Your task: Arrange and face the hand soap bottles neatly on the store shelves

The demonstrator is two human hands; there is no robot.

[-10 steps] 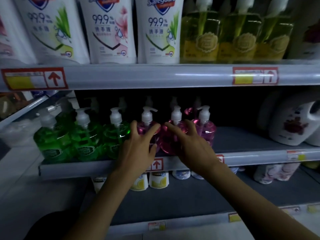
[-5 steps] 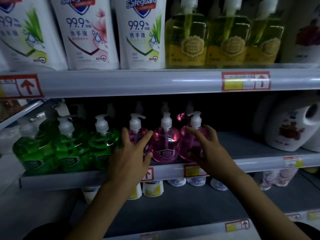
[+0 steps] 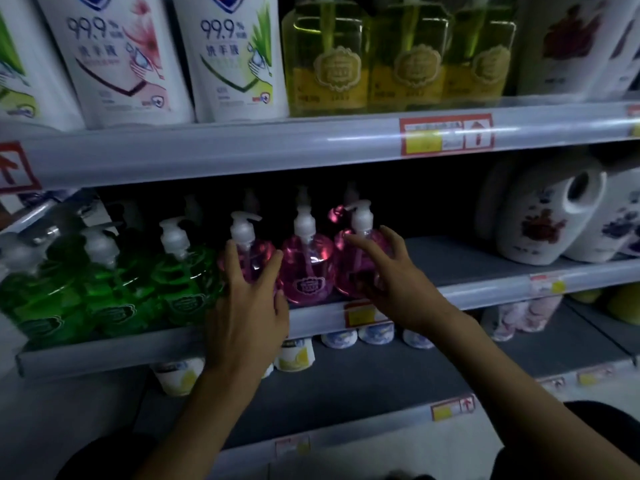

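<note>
**A:** Where are the pink soap bottles standing?

**B:** Three of them stand upright in one row at the front edge of the middle shelf [image 3: 485, 289]. The left pink bottle [image 3: 256, 252], the middle pink bottle [image 3: 306, 268] and the right pink bottle [image 3: 356, 271] are just beside each other, shoulder to shoulder.

**A:** And the hands?

**B:** The left hand [image 3: 247, 317] holds the left pink bottle from the front. Its fingers [image 3: 232, 261] lie along the bottle's left side and the thumb lies on its right side, spread apart so that the bottle sits between them. The right hand [image 3: 394, 282] holds the right pink bottle: the thumb is stretched across the front toward the left, and the other fingers curve round the right side. No hand touches the middle pink bottle, and its dark label faces forward.

**A:** How do the pumps point?

**B:** The nozzle of the left pink bottle points to the right, and that of the right pink bottle points to the left. For the middle one I cannot tell.

**A:** What is around them?

**B:** The green bottles [image 3: 187, 282] stand just to the left on the same shelf, and more pumps show dimly behind. Well apart to the right are white jugs [image 3: 540, 220] with a flower print. On the upper shelf [image 3: 242, 150] stand white refill pouches [image 3: 235, 57] and yellow bottles [image 3: 329, 64], with a red price tag [image 3: 446, 135] on its rail. Below, small white containers [image 3: 294, 355] stand on the lower shelf.
</note>
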